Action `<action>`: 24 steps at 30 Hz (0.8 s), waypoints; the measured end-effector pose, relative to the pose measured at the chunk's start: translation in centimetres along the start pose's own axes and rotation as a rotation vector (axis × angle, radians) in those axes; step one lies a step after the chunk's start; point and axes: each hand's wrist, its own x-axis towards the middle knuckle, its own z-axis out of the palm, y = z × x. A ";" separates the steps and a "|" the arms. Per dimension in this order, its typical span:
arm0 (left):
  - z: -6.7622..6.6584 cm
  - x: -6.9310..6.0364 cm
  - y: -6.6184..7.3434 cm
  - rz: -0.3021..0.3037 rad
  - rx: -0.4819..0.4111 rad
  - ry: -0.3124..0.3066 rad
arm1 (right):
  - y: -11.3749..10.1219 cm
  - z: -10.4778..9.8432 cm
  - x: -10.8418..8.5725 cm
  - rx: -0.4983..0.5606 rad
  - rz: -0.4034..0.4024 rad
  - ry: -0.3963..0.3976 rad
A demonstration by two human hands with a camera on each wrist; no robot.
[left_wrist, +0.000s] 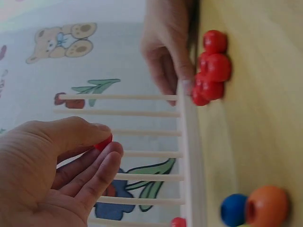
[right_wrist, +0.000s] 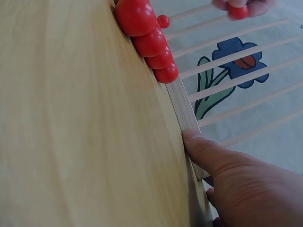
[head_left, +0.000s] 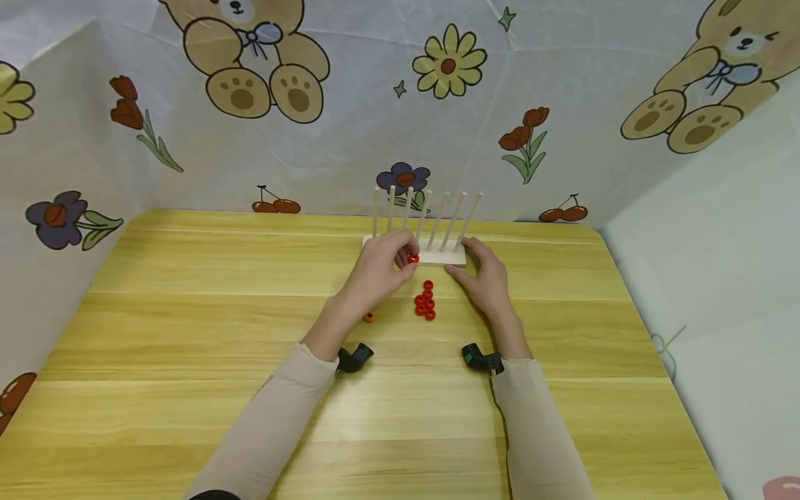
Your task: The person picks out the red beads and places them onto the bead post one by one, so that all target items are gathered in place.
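My left hand point(head_left: 389, 260) pinches a red bead point(left_wrist: 103, 142) between thumb and fingertips, among the upright pegs. The wooden peg stand point(head_left: 442, 257) has a row of several thin pegs on a flat base. Another red bead point(right_wrist: 164, 21) sits low at the stand's left end, by the foot of a peg. At the right end, my right hand point(head_left: 486, 278) holds the base, with its thumb point(right_wrist: 203, 149) on the front edge and the fingers behind, partly hidden. Several red beads point(head_left: 425, 303) lie grouped on the table in front of the stand.
An orange bead point(left_wrist: 268, 206) and a blue bead point(left_wrist: 234, 210) lie on the table near the left forearm, which partly hides them in the head view. Behind the stand, the wooden table point(head_left: 187, 292) meets a printed cloth backdrop point(head_left: 356, 153).
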 end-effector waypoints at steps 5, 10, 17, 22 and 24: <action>-1.7 0.8 1.3 0.112 0.002 0.113 | 0.2 -0.1 -0.1 0.011 0.000 0.001; -3.7 1.7 2.5 0.217 0.021 0.284 | 0.2 -0.2 0.0 0.019 -0.016 0.009; -5.9 2.6 2.3 0.216 0.074 0.460 | 0.0 -0.1 0.2 0.013 -0.025 0.010; -6.1 2.9 1.6 0.170 0.086 0.515 | 0.0 0.0 0.2 0.013 -0.011 0.004; -5.9 3.0 1.3 0.158 0.068 0.524 | 0.1 0.0 0.1 0.016 -0.004 0.001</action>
